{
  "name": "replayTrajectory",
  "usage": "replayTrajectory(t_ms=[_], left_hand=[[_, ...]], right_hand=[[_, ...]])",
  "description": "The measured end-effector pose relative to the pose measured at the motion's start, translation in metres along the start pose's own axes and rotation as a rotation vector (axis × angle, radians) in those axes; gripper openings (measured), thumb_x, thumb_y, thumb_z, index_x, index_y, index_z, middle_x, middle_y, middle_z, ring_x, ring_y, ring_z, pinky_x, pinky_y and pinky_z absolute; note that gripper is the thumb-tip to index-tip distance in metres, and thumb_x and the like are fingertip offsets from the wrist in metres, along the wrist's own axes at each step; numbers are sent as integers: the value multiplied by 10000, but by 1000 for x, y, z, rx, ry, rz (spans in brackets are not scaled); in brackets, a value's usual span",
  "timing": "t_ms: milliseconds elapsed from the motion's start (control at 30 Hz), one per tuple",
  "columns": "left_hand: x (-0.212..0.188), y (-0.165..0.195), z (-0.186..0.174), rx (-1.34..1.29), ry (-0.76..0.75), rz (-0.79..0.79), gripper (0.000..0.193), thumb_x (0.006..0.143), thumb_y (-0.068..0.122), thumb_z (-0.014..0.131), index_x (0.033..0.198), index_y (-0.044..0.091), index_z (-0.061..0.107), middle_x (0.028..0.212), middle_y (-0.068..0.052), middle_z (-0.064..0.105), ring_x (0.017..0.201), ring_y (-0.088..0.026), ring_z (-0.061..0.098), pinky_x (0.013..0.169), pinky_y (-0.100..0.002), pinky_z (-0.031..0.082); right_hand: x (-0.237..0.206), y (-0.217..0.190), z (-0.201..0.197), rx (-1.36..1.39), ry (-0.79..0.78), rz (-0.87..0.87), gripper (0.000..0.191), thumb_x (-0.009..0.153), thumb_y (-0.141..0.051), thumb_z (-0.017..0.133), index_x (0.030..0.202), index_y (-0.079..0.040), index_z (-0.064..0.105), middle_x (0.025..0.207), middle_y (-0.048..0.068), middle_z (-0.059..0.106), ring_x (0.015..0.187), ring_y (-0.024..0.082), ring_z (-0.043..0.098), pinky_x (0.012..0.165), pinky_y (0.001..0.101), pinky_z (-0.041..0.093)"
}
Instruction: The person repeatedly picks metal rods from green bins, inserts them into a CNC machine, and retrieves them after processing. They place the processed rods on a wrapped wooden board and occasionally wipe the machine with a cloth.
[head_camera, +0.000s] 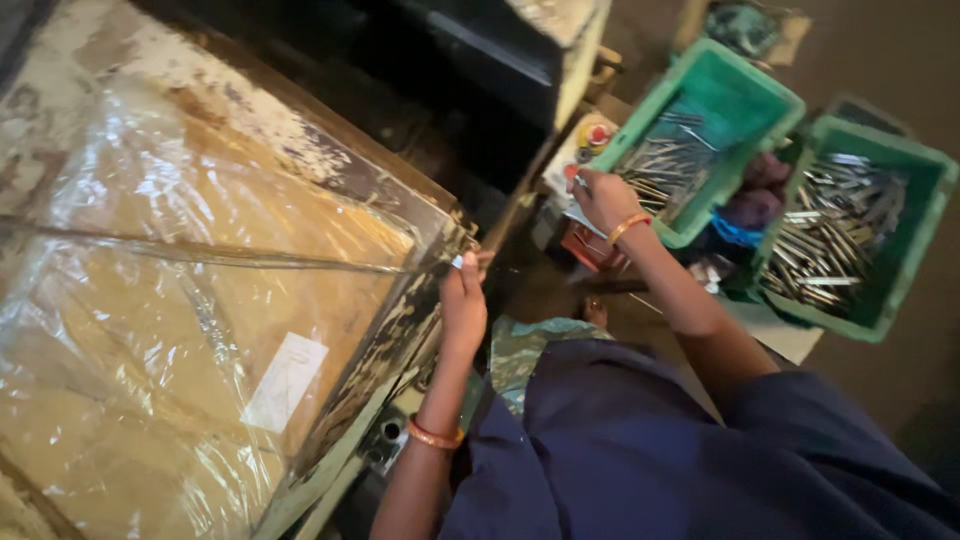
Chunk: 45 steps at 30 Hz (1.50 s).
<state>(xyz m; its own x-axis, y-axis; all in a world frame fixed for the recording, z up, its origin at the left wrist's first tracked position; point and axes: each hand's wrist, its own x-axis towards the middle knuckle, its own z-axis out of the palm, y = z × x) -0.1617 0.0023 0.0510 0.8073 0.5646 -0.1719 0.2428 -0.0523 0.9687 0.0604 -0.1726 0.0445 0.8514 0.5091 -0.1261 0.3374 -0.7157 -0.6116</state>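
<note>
A: Metal pins (668, 165) fill the nearer green bin (745, 95), upper right of the frame. Where do the hands stand?

B: The right hand (603, 197) sits at that bin's near-left edge, fingers curled around a small pale piece; what the piece is cannot be told. The left hand (465, 300) is at frame centre, against the edge of the work table (395, 340), fingertips pinched on a small light-coloured part (457, 261).

A: Step in hand?

B: Judged from the pose: one part is held at the table edge while the other hand draws stock from the bin. The next move would call for a clean grip on a single pin, since they lie loose and crossed.

A: Surface and surroundings?

B: The table, left half of the frame, carries clear plastic sheet (200, 300) over brown board, with a white label (285, 382) showing through. Its paint is worn and flaking. A second green bin (915, 250) of pins stands at far right, with cloth (750, 205) between the two bins. A dark machine body (480, 50) occupies upper centre. The light is dim.
</note>
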Motion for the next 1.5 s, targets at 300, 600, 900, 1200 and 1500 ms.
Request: replayTrajectory(t_ms=[300, 600, 900, 1200, 1500], left_hand=[[82, 52, 78, 164, -145, 53, 629, 1071, 492, 326, 1283, -17, 628, 1254, -189, 680, 1135, -313, 661, 956, -433, 531], [53, 98, 227, 1110, -731, 187, 304, 981, 251, 530, 987, 40, 749, 1007, -243, 731, 968, -452, 696, 848, -568, 530], [-19, 17, 412, 880, -1281, 1056, 543, 897, 373, 633, 1382, 130, 600, 1499, -188, 495, 1440, -316, 358, 1155, -546, 256], [-16, -15, 410, 1025, -1283, 1051, 551, 985, 414, 589, 1403, 57, 589, 1485, -150, 541, 1536, -293, 288, 1252, -485, 185], [-20, -6, 407, 991, -1240, 1035, 535, 945, 373, 645, 1391, 82, 595, 1473, -116, 560, 1539, -275, 272, 1246, -484, 190]], right_hand=[[-30, 120, -79, 114, 485, -305, 172, 950, -59, 695, 1118, -33, 675, 1213, 214, 692, 1089, 428, 659, 912, 454, 546], [-121, 276, -152, 86, 509, 204, 124, 1005, -84, 680, 1115, -41, 719, 1075, 189, 715, 991, 374, 690, 844, 468, 557], [-161, 346, -161, -303, 210, 412, 379, 847, -180, 730, 1201, -62, 664, 1130, 249, 638, 1023, 450, 631, 866, 534, 523], [-177, 365, -154, -103, 157, 212, 531, 802, -126, 759, 1288, -10, 577, 1211, 269, 633, 1149, 453, 594, 1017, 502, 478], [-175, 373, -159, -73, 82, 332, 477, 767, -150, 824, 1198, -3, 684, 1108, 259, 700, 1056, 432, 654, 954, 490, 510]])
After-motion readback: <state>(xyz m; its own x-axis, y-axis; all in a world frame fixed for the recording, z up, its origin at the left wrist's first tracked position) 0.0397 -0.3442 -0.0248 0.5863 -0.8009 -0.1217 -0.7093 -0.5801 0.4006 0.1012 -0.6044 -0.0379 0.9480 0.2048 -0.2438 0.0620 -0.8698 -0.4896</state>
